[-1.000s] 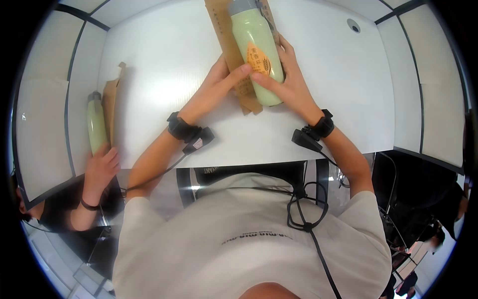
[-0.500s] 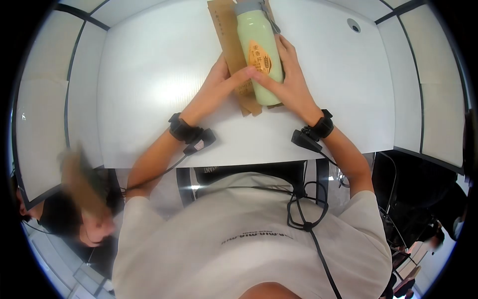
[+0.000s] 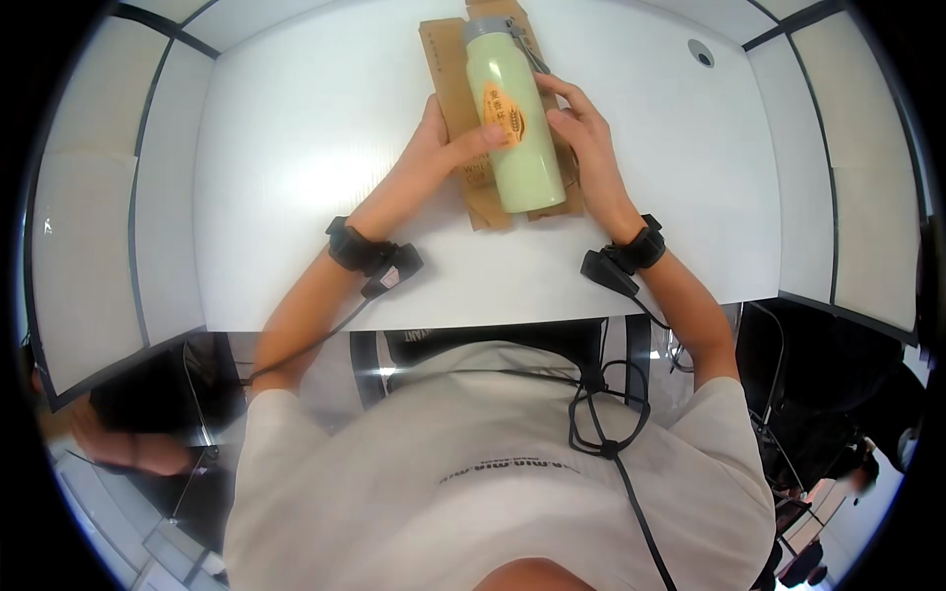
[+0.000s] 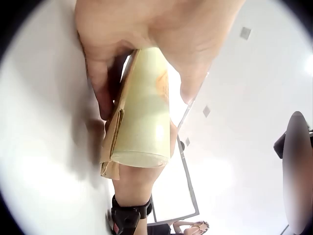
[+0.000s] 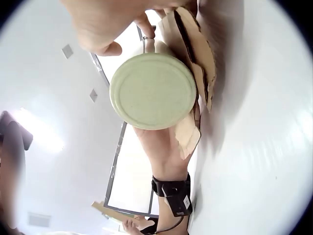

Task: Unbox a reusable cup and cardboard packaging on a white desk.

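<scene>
A pale green bottle [image 3: 522,163] with a grey lid [image 3: 488,29] and an orange label [image 3: 504,114] lies against a flattened piece of brown cardboard [image 3: 449,74]. My left hand [image 3: 440,148] grips both from the left, thumb across the bottle's front and fingers behind the cardboard. At the right edge is my right hand [image 3: 588,138], its thumb lifted off the bottle and its index fingertip close to the dark strap [image 3: 532,57]. The bottle's round base [image 5: 152,91] faces the right wrist view, with the torn cardboard edge [image 5: 200,54] alongside it.
The white table [image 3: 296,197] has light panels [image 3: 168,197] along its sides and a round cable hole [image 3: 701,52] at the back right. Another person's arm [image 3: 138,451] shows at the lower left. A black cable [image 3: 631,502] hangs over the light shirt.
My right thumb has come off the bottle's front, and that hand has loosened to the right. The bottle has tilted slightly. At the left, the other person's bottle and cardboard have left the table.
</scene>
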A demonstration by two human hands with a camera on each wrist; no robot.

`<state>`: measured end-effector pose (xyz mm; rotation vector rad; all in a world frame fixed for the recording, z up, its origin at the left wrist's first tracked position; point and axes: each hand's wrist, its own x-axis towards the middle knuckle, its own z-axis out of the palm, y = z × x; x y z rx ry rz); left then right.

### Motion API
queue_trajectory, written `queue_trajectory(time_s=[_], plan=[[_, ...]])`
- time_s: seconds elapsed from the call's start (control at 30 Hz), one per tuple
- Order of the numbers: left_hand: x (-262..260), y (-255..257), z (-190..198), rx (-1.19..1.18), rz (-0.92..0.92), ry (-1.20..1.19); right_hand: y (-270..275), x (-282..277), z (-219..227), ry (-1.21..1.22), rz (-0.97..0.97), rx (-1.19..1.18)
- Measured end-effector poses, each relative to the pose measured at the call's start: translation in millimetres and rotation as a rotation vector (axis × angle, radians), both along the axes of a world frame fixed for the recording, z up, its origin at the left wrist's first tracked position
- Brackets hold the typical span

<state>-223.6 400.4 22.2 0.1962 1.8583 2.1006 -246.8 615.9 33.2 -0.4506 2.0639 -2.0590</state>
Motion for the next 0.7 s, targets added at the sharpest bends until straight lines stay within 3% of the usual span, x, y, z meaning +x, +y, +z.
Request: queue_trajectory(time_s=[0.23,0.4,0.5,0.57,0.6,0.7], plan=[[0.1,0.6,-2.4,0.072,0.093,-0.079,2.2,-5.7,-6.2,-0.146,-0.054,-0.140],[-2.5,-2.8,0.4,0.124,0.104,-0.114,5.8,-8.2,-4.4,-0.092,-0.071,-0.142],[-6.1,-9.7,1.3,0.002,0.134,-0.006,8.2,-9.3,-2.7,-0.123,-0.023,-0.146],[-7.5,-15.2,7.2,-0.258,0.251,0.085,6.8,-8.5,0.5,-0.134,0.013,-0.130],[-7.0,-17.7,9.6,-0.262,0.279,0.086,7.8,-8.5,1.3,-0.129,0.026,-0.096],[-8.4,-29.3,14.2,-0.427,0.211,0.096,11.1,-13.1,-2.3,-0.144,0.130,0.028]])
